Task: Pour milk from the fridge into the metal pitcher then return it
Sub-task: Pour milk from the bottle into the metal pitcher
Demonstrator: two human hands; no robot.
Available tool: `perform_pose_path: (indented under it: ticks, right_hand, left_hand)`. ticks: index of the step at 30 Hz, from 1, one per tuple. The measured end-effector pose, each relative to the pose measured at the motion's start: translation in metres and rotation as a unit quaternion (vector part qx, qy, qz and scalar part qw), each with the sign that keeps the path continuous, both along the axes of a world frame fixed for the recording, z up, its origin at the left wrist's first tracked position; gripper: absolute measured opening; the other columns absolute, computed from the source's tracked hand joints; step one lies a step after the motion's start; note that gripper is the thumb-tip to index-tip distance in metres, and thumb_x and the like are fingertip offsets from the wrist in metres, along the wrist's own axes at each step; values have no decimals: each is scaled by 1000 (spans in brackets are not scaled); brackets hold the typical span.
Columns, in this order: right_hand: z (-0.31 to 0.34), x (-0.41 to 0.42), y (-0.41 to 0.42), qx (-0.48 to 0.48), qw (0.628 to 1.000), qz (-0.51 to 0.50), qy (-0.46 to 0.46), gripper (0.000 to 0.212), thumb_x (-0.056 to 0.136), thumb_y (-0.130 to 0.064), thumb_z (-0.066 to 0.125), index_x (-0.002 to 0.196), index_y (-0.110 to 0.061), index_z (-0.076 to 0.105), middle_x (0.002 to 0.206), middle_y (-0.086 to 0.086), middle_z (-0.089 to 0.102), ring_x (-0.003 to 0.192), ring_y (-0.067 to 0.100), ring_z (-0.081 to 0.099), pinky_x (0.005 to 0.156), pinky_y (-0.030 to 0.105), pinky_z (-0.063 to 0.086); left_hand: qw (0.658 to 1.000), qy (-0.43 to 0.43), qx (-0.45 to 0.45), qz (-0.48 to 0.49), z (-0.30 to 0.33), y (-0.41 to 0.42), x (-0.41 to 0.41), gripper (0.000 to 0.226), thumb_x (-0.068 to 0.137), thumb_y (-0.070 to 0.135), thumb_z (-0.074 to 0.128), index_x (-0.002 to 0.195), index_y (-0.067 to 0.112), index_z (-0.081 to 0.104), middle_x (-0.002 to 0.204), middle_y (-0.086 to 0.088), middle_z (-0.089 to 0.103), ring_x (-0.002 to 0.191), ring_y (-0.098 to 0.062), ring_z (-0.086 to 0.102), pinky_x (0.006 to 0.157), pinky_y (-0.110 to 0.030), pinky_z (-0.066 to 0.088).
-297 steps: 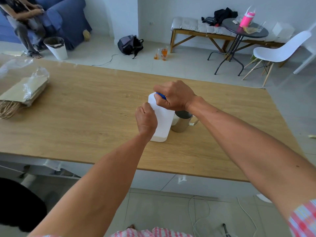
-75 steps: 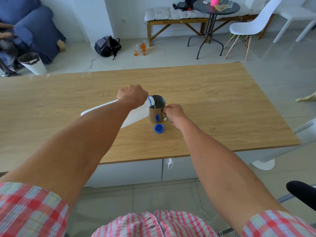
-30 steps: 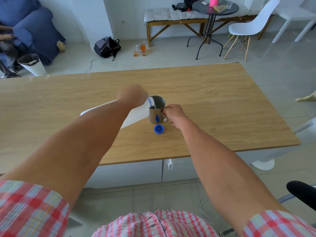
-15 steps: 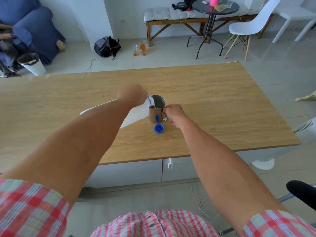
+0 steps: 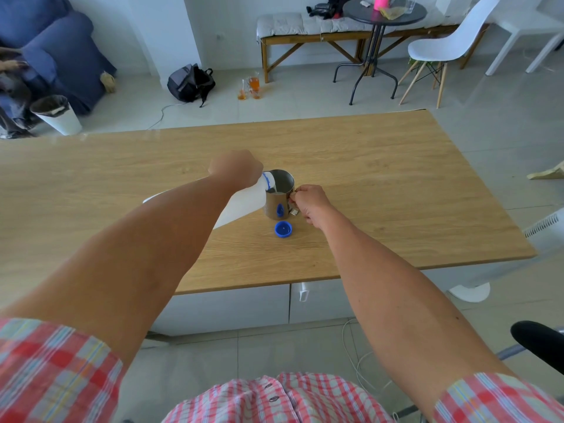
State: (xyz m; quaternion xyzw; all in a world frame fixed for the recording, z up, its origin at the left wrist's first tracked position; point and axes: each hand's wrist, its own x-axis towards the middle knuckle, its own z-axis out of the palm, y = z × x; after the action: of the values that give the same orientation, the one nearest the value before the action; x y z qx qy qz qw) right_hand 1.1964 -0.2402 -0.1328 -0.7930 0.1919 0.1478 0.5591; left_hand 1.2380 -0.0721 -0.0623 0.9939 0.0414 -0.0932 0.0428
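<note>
A white plastic milk bottle [image 5: 244,203] is tipped nearly flat, its blue-ringed mouth over the rim of the metal pitcher [image 5: 279,193] at the middle of the wooden table [image 5: 381,178]. My left hand [image 5: 236,167] grips the bottle near its neck. A thin stream of milk runs into the pitcher, and white shows inside it. My right hand [image 5: 309,203] pinches the pitcher's handle. The bottle's blue cap [image 5: 283,229] lies upside down on the table just in front of the pitcher. My left forearm hides most of the bottle.
Beyond the table stand a white bin [image 5: 58,116], a black backpack [image 5: 190,82], glass cups on the floor [image 5: 251,87], a bench [image 5: 305,29], a round black table [image 5: 381,13] and a white chair [image 5: 442,47]. A person sits on the blue sofa [image 5: 52,53] at far left. A white fan [image 5: 546,227] stands at the right.
Ten seconds ago my right hand was on the cap of the upright bottle. Since then the cap lies on the table and the bottle is tipped. Over the last second hardly anything moved.
</note>
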Motion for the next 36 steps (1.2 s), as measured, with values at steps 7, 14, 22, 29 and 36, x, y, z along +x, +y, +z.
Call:
perform_pose_path:
  ticks: [7, 14, 22, 29, 36]
  right_hand:
    - [0, 0, 0, -11, 1000, 2, 7, 20, 101, -6, 48, 93, -14, 65, 72, 5, 55, 48, 13, 39, 35, 12, 26]
    - [-1, 1, 0, -18, 1000, 4, 4, 21, 101, -7, 49, 93, -15, 66, 84, 9, 59, 46, 12, 36, 34, 12, 24]
    - [2, 0, -1, -18, 1000, 5, 4, 19, 100, -7, 49, 93, -16, 64, 73, 3, 53, 50, 13, 36, 41, 18, 27]
    - [3, -2, -1, -3, 1000, -2, -3, 19, 99, -2, 49, 93, -10, 65, 70, 7, 52, 46, 14, 33, 30, 8, 19]
    - [7, -4, -1, -2, 1000, 2, -1, 19, 100, -2, 48, 94, -9, 65, 64, 3, 49, 48, 13, 34, 29, 8, 20]
  left_hand:
    - [1000, -1, 2, -2, 0, 0, -1, 29, 100, 27, 39, 99, 11, 63, 83, -8, 59, 75, -26, 57, 70, -38, 41]
    - [1000, -4, 4, -6, 0, -1, 0, 30, 101, 27, 38, 98, 10, 62, 83, -8, 58, 81, -29, 58, 72, -38, 40]
    - [1000, -3, 3, -8, -1, -1, 1, 29, 100, 26, 39, 99, 10, 62, 84, -9, 59, 84, -30, 61, 72, -38, 41]
    - [1000, 3, 1, -2, 0, -1, 2, 29, 100, 26, 39, 102, 10, 63, 87, -9, 59, 88, -32, 62, 75, -39, 44]
    - [1000, 3, 1, -8, 0, -1, 2, 28, 99, 26, 39, 103, 11, 62, 97, -11, 64, 90, -33, 63, 78, -39, 45]
